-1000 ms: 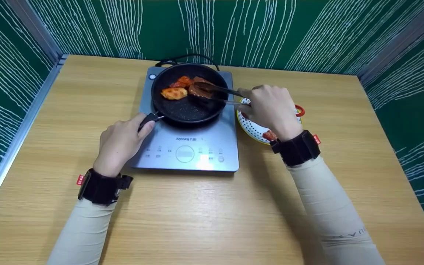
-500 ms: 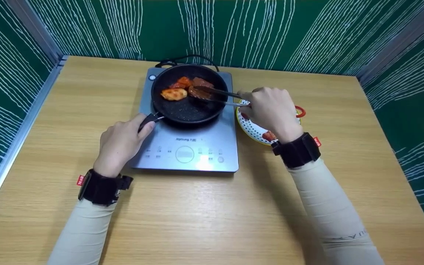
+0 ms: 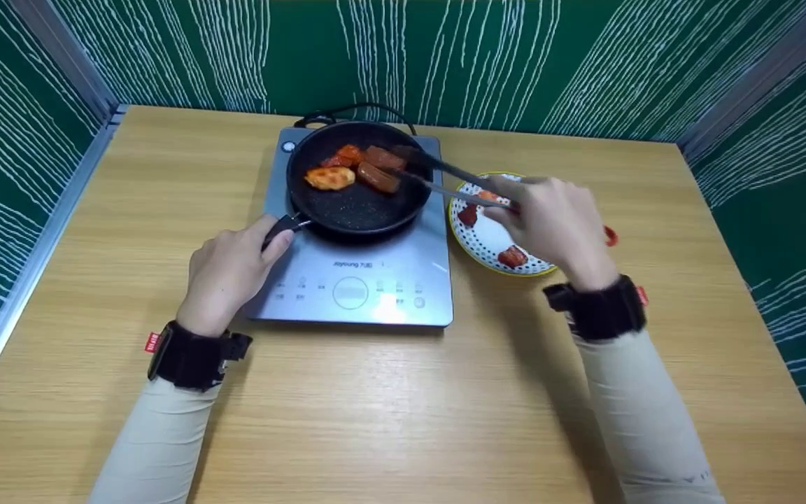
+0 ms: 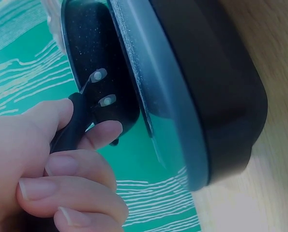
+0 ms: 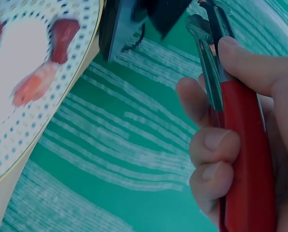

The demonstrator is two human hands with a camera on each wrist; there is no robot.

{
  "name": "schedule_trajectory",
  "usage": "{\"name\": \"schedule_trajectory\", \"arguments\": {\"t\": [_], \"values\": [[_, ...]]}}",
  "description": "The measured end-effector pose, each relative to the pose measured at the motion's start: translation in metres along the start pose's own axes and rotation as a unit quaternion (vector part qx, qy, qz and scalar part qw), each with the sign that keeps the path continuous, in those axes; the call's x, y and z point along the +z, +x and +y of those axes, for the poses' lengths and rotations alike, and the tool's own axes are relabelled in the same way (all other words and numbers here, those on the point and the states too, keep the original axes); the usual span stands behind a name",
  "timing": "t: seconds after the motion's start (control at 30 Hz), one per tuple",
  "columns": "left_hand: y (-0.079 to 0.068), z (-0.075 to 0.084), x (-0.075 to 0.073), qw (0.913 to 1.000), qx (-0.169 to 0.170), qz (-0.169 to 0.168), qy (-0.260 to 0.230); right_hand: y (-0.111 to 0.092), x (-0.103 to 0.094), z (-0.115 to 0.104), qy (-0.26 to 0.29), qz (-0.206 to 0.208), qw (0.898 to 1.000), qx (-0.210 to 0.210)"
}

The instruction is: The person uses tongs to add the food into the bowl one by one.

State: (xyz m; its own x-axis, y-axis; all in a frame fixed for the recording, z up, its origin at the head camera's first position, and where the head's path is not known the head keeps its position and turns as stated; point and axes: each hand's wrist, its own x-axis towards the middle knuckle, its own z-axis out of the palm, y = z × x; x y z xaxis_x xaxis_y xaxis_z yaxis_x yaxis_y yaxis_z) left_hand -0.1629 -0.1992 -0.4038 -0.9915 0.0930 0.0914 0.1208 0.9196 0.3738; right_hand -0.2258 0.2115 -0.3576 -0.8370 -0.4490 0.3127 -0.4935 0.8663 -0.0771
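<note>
My left hand point(image 3: 231, 269) grips the black handle point(image 4: 71, 125) of a dark frying pan point(image 3: 354, 213), its fingers curled round it in the left wrist view. Inside the pan lie a browned yellowish piece point(image 3: 330, 178), a reddish-orange piece point(image 3: 345, 155) and two brown meat pieces, the nearer one point(image 3: 378, 178) glossy. My right hand point(image 3: 557, 224) holds metal tongs point(image 3: 455, 175) by their red handles point(image 5: 248, 154). The tong tips are spread over the pan's right side, by the brown pieces. Below the right hand is a dotted plate point(image 3: 480, 245) with several meat pieces point(image 3: 513, 257) on it.
The pan stands on a silver induction cooker point(image 3: 305, 252) with a touch panel at its front. A black cord point(image 3: 375, 105) runs behind it along the green patterned wall point(image 3: 445, 63). All this is on a wooden table point(image 3: 347, 406).
My right hand has moved right and a little down, drawing the tongs back from the brown pieces, which stay in the pan. More of the plate shows. My left hand has stayed put.
</note>
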Motion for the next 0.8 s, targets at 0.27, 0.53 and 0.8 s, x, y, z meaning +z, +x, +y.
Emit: {"name": "schedule_trajectory", "arguments": {"t": [0.27,0.53,0.8], "values": [[0.0,0.001,0.0,1.0,-0.004,-0.003,-0.008,-0.04,-0.011,0.041,0.035,-0.005,0.994,0.1],[0.0,0.001,0.001,0.9999,-0.002,-0.004,-0.009,-0.07,-0.005,0.072,0.035,-0.023,0.988,0.146],[-0.001,0.001,-0.001,0.9999,-0.004,-0.011,-0.009,-0.08,-0.006,0.082,0.053,-0.055,0.984,0.162]]}}
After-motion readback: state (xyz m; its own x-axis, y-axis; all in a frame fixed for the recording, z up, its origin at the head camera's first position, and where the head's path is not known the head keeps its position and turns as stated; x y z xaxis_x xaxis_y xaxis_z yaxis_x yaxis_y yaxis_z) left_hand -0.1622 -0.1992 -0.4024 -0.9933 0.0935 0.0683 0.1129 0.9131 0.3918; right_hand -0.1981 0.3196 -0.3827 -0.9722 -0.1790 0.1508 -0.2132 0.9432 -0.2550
